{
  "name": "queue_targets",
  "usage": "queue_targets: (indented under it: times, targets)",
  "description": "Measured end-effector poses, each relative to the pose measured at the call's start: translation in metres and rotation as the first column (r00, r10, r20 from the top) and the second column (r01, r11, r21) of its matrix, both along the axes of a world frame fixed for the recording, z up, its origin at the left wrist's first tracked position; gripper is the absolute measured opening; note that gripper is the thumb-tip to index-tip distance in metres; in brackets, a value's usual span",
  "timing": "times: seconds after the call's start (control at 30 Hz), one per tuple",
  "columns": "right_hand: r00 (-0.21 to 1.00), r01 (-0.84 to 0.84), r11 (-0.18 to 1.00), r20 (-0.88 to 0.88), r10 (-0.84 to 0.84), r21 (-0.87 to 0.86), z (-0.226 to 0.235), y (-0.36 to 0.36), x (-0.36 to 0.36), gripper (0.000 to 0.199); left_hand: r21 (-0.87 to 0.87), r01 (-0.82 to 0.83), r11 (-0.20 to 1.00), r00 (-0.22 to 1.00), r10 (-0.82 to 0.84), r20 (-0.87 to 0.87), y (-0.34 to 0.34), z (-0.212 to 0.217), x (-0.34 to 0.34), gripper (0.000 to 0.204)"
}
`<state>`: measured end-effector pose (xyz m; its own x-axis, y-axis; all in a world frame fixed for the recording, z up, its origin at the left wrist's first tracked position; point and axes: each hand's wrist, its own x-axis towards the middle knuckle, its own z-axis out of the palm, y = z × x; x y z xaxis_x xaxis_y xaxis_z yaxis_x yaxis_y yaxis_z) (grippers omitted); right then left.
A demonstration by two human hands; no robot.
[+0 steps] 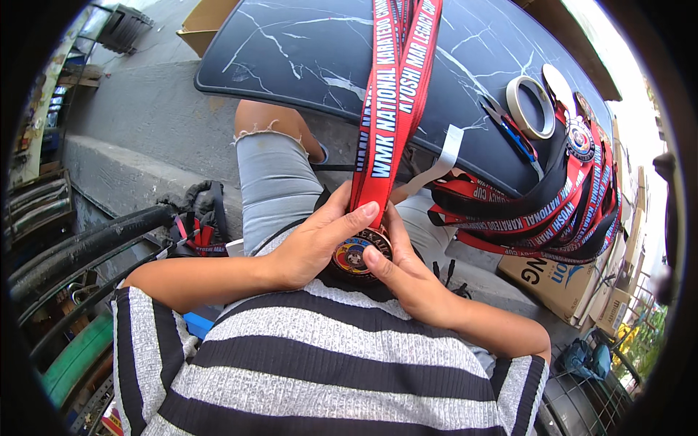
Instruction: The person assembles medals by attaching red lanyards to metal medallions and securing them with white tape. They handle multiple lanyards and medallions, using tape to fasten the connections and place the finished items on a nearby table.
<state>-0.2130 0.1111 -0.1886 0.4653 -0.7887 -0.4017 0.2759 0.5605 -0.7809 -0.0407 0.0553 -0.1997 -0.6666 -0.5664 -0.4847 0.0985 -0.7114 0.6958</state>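
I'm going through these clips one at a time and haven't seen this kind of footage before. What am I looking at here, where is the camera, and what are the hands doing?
There is no machine here. A person wears a wide-angle camera on the head, looking down, so the picture bends at its rim and the striped shirt fills the bottom. The left hand and right hand come up from below and together hold a round medal over the lap. Its red ribbon runs up and out of the picture. Ahead is a dark marble-patterned table. On its right end lie a roll of tape, blue-handled scissors and a pile of more medals with red and black ribbons that hang over the edge. Cardboard boxes sit below.
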Motion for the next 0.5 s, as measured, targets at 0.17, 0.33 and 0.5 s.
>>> queue_targets:
  times: [0.17, 0.33, 0.5]
  targets:
    - [0.994, -0.066, 0.991, 0.092, 0.056, 0.112, -0.007, -0.004, -0.011, 0.078, -0.130, 0.085, 0.988, 0.996, -0.081, 0.037, 0.001, 0.001, 0.006, 0.057]
    - [0.985, 0.166, 0.963, 0.018, -0.174, 0.212, -0.019, -0.020, -0.012, 0.058, -0.097, 0.065, 0.993, 0.997, -0.069, -0.035, 0.005, 0.001, 0.002, 0.056]
    - [0.997, -0.007, 0.997, -0.074, 0.013, 0.080, -0.022, -0.038, -0.009, 0.062, -0.226, 0.072, 0.971, 0.997, -0.078, -0.019, 0.004, 0.000, 0.006, 0.053]
